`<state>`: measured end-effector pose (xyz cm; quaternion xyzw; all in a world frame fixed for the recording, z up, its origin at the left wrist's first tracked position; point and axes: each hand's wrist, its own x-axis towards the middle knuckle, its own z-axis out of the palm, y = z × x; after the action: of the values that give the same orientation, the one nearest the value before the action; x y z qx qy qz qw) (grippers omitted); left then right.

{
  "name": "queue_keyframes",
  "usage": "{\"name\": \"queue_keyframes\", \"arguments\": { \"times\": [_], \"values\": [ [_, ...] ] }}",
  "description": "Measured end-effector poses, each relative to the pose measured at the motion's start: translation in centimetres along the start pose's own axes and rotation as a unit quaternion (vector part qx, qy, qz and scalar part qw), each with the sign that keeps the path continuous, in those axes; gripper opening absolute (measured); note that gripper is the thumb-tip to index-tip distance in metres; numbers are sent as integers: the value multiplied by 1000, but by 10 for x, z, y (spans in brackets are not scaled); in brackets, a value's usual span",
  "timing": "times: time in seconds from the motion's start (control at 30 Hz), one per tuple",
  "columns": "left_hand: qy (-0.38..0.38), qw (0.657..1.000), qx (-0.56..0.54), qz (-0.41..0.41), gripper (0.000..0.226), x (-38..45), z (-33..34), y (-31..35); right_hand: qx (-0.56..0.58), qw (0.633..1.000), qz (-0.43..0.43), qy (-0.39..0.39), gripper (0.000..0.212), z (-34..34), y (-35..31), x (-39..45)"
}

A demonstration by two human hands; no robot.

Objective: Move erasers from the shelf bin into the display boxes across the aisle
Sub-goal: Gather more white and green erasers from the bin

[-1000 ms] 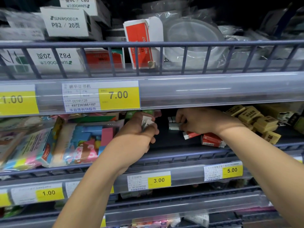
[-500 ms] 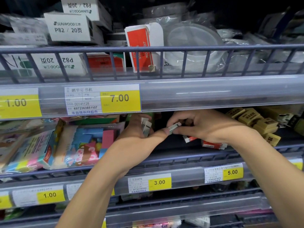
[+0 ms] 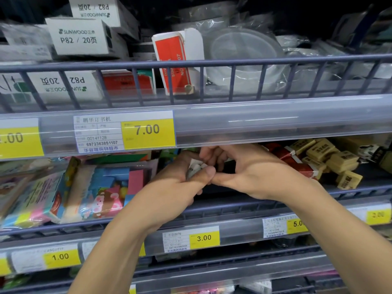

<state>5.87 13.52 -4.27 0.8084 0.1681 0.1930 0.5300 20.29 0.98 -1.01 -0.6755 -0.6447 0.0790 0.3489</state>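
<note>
hands (image 3: 212,175) now together on erasers (image 3: 196,167)

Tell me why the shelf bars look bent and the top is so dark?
In the head view, the wide-angle lens bows the shelf rail and stretches the edges; the top back of the shelf is unlit and nearly black; the clear price strip catches streaks of glare; the left hand and right hand are slightly soft, the 7.00 tag sharp.

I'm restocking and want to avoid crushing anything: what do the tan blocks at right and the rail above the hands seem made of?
The tan blocks look like matte rubber erasers, printed on top, with dull rounded edges. The rail looks like clear glossy plastic: it shows streaky highlights and price tags sit behind it.
</note>
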Motion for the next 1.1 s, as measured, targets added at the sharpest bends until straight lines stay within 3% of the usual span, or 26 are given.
{"name": "queue_keyframes", "arguments": {
  "times": [0.07,0.13,0.2,0.3,0.37,0.47,0.6,0.67,0.73,0.83,0.93,1.0,1.1],
  "values": [
    [4,1000,4,2,8,1,0,-2,-13,999,45,2,29,-8,4,1],
    [19,1000,-7,0,15,2,1,-4,-101,986,133,4,17,-21,14,2],
    [33,999,-24,-7,21,3,1,-5,-212,955,206,-17,26,-30,31,4],
    [42,998,-37,-19,24,6,0,-5,-272,943,186,-40,16,-28,50,13],
    [43,998,-40,-24,25,7,1,-4,-290,940,161,-81,40,-22,63,20],
    [53,997,-53,-25,22,6,2,-5,-293,937,152,-116,49,-14,76,30],
    [74,996,-44,-24,17,6,3,-3,-275,936,170,-140,43,-11,76,36],
    [91,995,-34,-31,14,6,3,-1,-269,943,145,-136,29,-12,69,34],
    [103,993,-21,-44,26,6,2,-1,-206,966,133,-83,9,-16,60,28],
    [109,992,-24,-62,61,4,0,1,-60,980,189,-27,21,-19,37,18],
    [93,994,-14,-58,86,3,-1,3,173,962,207,-48,23,-16,19,13],
    [82,995,2,-52,83,2,-1,4,252,946,191,-75,25,-12,10,12],
    [59,998,2,-33,64,0,0,6,310,932,183,-48,26,-2,7,12]
  ]
}}
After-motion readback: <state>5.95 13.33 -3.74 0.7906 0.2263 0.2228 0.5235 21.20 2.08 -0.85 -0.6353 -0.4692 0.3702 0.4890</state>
